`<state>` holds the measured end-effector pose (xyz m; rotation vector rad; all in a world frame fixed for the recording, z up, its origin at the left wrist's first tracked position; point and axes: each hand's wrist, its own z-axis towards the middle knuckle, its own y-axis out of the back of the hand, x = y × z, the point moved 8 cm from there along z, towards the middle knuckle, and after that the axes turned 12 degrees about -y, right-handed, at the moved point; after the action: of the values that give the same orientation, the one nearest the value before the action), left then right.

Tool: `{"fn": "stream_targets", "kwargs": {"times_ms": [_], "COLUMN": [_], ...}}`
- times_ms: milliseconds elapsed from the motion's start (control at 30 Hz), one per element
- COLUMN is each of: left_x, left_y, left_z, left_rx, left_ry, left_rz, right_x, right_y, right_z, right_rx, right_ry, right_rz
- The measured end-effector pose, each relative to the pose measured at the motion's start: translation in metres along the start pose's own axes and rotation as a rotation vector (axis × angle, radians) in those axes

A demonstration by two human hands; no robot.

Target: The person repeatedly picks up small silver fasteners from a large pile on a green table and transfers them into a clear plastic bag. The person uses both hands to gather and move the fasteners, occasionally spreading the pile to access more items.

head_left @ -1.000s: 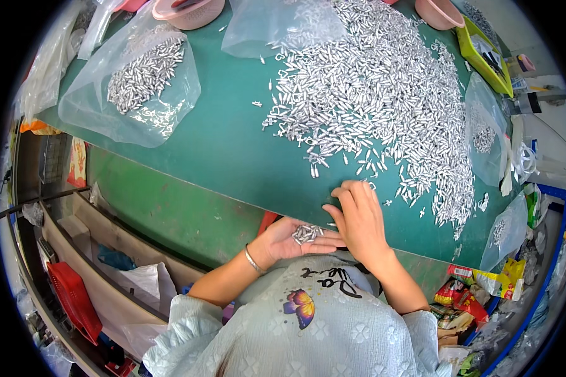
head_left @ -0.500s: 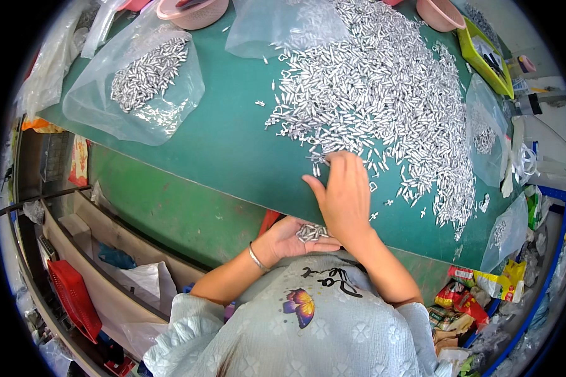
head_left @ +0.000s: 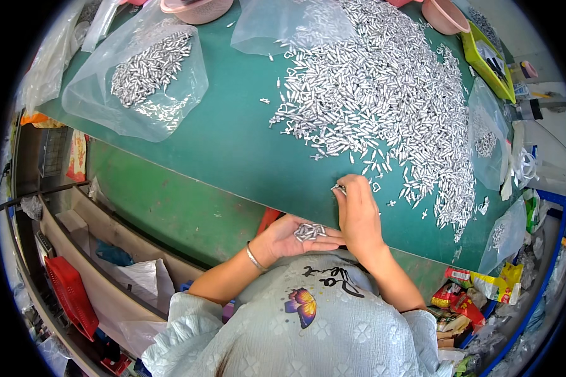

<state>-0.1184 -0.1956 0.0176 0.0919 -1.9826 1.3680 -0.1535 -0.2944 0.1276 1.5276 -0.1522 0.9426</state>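
My left hand [head_left: 286, 239] lies palm up just below the table's near edge, cupping a small heap of silver, bullet-shaped metal pieces [head_left: 309, 232]. Up and to its right, over the table edge, my right hand [head_left: 360, 213] is closed in a pinch. Silver bits [head_left: 339, 188] show between its thumb and fingertips; their exact shape is partly hidden by the fingers. Beyond that hand spreads a large pile of small silver pieces [head_left: 383, 81], mostly pointed and spindle-shaped, with a few crosses and open heart outlines among them.
A clear plastic bag [head_left: 176, 110] with similar pieces lies at the table's left. Another clear bag [head_left: 258, 31] overlaps the pile's far side. Pink baskets [head_left: 445, 16] and a yellow-green tray [head_left: 484, 60] stand at the far edge. Smaller bags [head_left: 504, 232] line the right edge of the green table [head_left: 233, 125].
My right hand has drawn back from the pile's near edge toward my left hand, with silver bits now pinched in its fingers. My left hand has stayed nearly still.
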Motion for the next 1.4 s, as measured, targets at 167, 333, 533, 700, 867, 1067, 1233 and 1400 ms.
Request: {"fn": "stream_targets", "kwargs": {"times_ms": [167, 333, 533, 700, 867, 1067, 1233, 1400], "left_x": [0.000, 0.004, 0.002, 0.008, 0.004, 0.010, 0.006, 0.004], "left_y": [0.003, 0.004, 0.011, -0.003, 0.011, 0.005, 0.010, 0.019], "left_z": [0.000, -0.001, 0.001, 0.006, 0.006, 0.010, 0.003, 0.000], "left_rx": [-0.079, 0.022, -0.005, 0.057, -0.033, -0.006, -0.239, 0.058], "left_ry": [-0.023, -0.013, -0.019, 0.007, -0.007, 0.029, -0.062, -0.063], "left_rz": [0.097, -0.086, -0.032, 0.169, 0.266, 0.212, 0.391, 0.045], "right_x": [-0.004, 0.014, 0.016, 0.008, -0.014, -0.006, 0.003, 0.030], "right_y": [0.006, 0.002, 0.010, 0.008, 0.033, 0.018, 0.009, 0.006], "right_z": [-0.006, -0.036, -0.017, 0.017, 0.017, 0.044, 0.015, -0.018], "right_rx": [0.097, 0.302, 0.266, 0.072, -0.026, -0.115, 0.130, 0.541], "right_ry": [0.004, 0.086, 0.152, 0.085, 0.017, 0.048, 0.082, 0.166], "right_rz": [0.018, 0.108, 0.148, -0.143, -0.373, -0.301, -0.253, 0.114]}}
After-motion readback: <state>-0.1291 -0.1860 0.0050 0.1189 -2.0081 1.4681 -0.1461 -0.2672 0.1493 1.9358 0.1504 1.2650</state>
